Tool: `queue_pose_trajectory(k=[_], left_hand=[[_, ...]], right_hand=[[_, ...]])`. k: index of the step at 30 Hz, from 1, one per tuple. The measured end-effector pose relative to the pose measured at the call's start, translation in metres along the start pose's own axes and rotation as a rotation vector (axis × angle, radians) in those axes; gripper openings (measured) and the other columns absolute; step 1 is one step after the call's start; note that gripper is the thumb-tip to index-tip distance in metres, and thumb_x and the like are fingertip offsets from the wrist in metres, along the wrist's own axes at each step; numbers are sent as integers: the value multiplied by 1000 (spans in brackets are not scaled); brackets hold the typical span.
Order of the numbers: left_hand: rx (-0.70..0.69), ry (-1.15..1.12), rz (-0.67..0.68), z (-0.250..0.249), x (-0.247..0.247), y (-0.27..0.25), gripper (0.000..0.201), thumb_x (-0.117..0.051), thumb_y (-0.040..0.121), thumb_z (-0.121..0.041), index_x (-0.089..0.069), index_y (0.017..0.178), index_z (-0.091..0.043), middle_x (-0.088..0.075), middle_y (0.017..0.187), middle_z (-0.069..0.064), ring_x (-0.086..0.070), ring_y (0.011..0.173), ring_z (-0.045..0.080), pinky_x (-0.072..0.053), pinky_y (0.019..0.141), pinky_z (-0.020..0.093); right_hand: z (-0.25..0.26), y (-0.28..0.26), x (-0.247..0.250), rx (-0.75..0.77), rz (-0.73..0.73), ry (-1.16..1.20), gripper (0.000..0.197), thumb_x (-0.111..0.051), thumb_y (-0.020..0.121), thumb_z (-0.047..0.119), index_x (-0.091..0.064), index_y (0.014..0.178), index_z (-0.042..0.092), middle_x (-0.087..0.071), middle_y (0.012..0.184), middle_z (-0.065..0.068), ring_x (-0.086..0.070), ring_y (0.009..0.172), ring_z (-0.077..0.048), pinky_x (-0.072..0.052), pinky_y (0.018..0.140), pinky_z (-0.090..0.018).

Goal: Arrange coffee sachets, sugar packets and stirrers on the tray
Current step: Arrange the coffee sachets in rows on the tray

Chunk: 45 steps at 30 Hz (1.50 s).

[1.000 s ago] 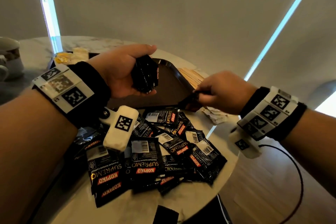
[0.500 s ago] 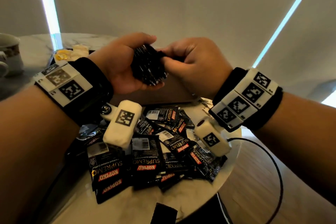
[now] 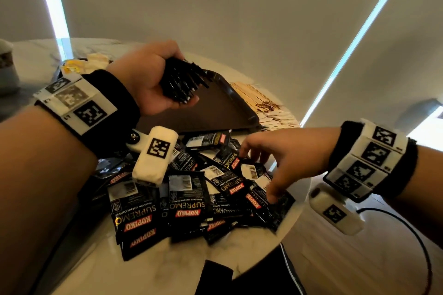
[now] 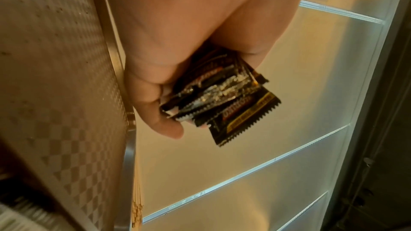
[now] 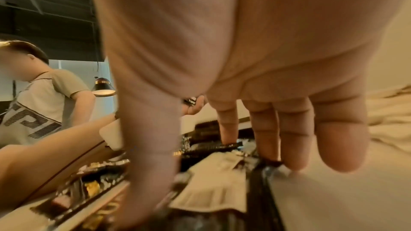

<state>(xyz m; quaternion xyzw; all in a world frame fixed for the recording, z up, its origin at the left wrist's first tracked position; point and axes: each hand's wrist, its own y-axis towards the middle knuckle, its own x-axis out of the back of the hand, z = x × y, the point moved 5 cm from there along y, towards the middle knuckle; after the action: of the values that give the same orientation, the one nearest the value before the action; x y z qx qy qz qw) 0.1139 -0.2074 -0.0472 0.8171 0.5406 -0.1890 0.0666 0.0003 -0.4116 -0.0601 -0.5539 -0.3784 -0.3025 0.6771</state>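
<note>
1. Left hand (image 3: 153, 84): raised above the near part of the tray (image 3: 230, 93), fingers and thumb curled round a stack of black coffee sachets (image 3: 182, 81). The left wrist view shows the stack fanned slightly, serrated ends protruding past the fingertips.

2. Right hand (image 3: 282, 158): lowered onto the right side of the loose sachet pile (image 3: 187, 199), fingers spread fairly wide and pointing down. Thumb and fingertips touch the sachets on either side of one packet near the table's right edge; the right wrist view is blurred at the contact, so whether a sachet is actually pinched cannot be told.

3. Loose sachet pile: black packets printed KOPIKO SUPREMO (most lie barcode side or label side up, overlapping), spread on the round marble table (image 3: 100, 268) near the person, just in front of the tray's near edge.

4. Tray: dark, rectangular, at the table's centre-far region. The visible part of its floor is bare.

5. Wooden stirrers (image 3: 251, 96): a flat bundle on the table just right of the tray's right rim.

6. White sugar packets (image 3: 278, 118): lying near the stirrers, right of the tray's near-right corner.

7. Yellow and white packets (image 3: 84, 64): at the tray's far-left corner, behind the left wrist.

8. Cup (image 3: 7, 64): at the far-left table edge, partly out of frame.
</note>
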Motion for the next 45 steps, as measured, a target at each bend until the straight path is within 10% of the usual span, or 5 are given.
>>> queue_pose_trajectory(k=[17,27,34,38,45], left_hand=[[6,6,3,3,2,3,12,-49,99,-26,-49,92,-15,-55,92,9,-58,130,40,-51,98,60],[30,0,18,2,1,-1,17,-54,97,-27,-49,104,-13,-51,87,10,-58,83,27,-57,58,37],[77,87,59,6,-6,-5,25,-57,99,-36,-55,111,-15,-66,92,13,-66,75,25,-57,57,34],[143,80,241,11,-16,-11,45,-60,96,-41,-61,125,-7,-69,114,24,-72,93,34,-60,84,44],[81,-72,457,5,-31,-21,45,-44,98,-39,-79,106,-13,-72,91,11,-70,74,23,-56,66,36]], right_hand=[[-37,12,30,5,-222,415,69,-71,82,-6,-45,134,32,-63,108,-9,-69,94,-29,-61,82,-47],[-46,16,63,46,-330,783,50,-52,84,-25,-60,115,13,-67,103,-21,-65,86,-32,-55,76,-38],[-26,32,79,227,-478,1021,46,-49,84,-25,-59,115,7,-68,92,-14,-67,82,-25,-54,73,-39],[-3,39,88,373,-482,1192,46,-58,78,-20,-60,115,7,-71,94,-12,-70,88,-24,-57,76,-39],[34,36,107,555,-682,1133,38,-64,67,-7,-66,100,11,-71,96,-9,-67,97,-31,-53,95,-50]])
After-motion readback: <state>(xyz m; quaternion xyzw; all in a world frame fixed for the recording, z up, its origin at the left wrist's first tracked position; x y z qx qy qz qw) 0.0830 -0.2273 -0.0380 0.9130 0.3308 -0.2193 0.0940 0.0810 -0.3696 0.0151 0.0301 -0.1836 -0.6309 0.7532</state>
